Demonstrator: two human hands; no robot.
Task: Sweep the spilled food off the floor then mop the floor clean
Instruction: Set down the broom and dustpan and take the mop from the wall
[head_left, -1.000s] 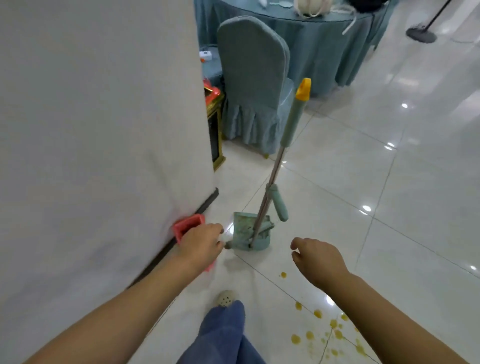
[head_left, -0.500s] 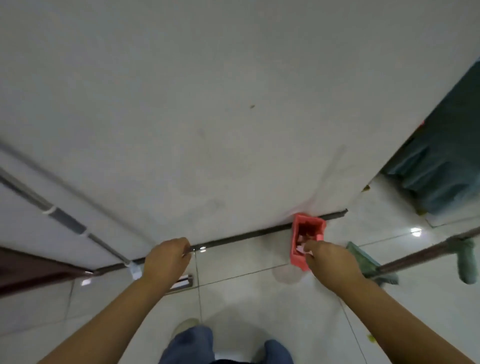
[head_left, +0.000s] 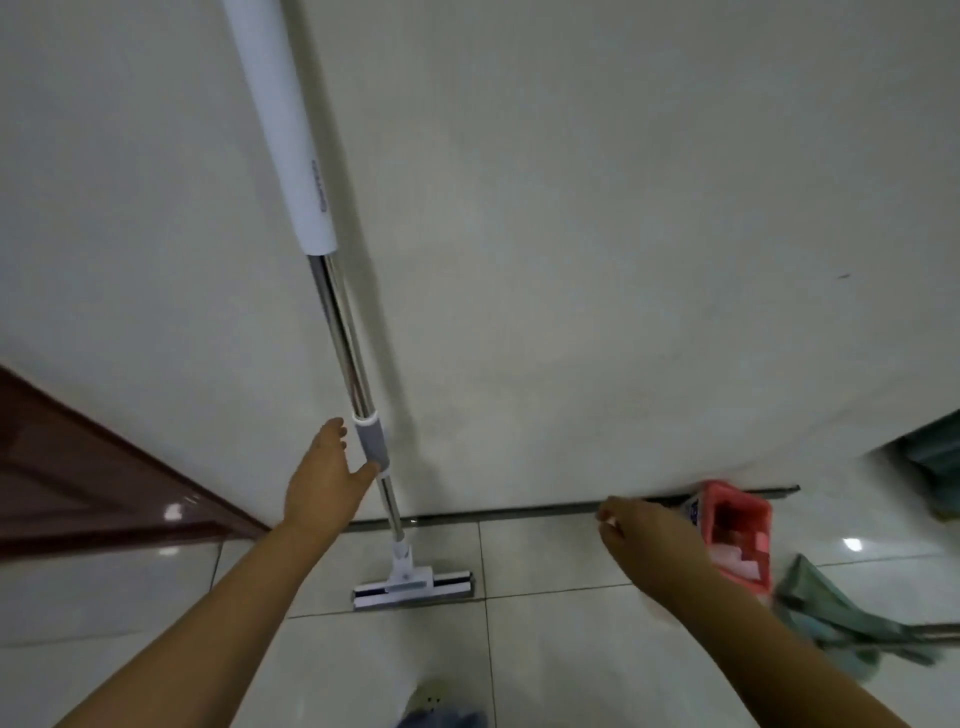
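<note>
A mop (head_left: 337, 312) with a white grip and a chrome pole leans upright against the white wall (head_left: 597, 234). Its flat sponge head (head_left: 414, 587) rests on the tiled floor. My left hand (head_left: 324, 480) is open right beside the pole's grey collar, thumb touching it, fingers not closed round it. My right hand (head_left: 644, 540) hovers loosely curled and empty near the wall's foot, just left of a red basket (head_left: 737, 535). A green dustpan (head_left: 836, 618) lies at the right edge. No spilled food is in view.
A dark baseboard strip (head_left: 519, 512) runs along the wall's foot. A brown wooden door (head_left: 78, 478) stands at the left. Teal fabric (head_left: 930, 457) shows at the far right. My shoe and trouser leg (head_left: 436, 701) are at the bottom.
My view has swung left from the dustpan and spill to the wall. The mop has come into view, and my left hand has risen to its pole. My right hand has left the red basket.
</note>
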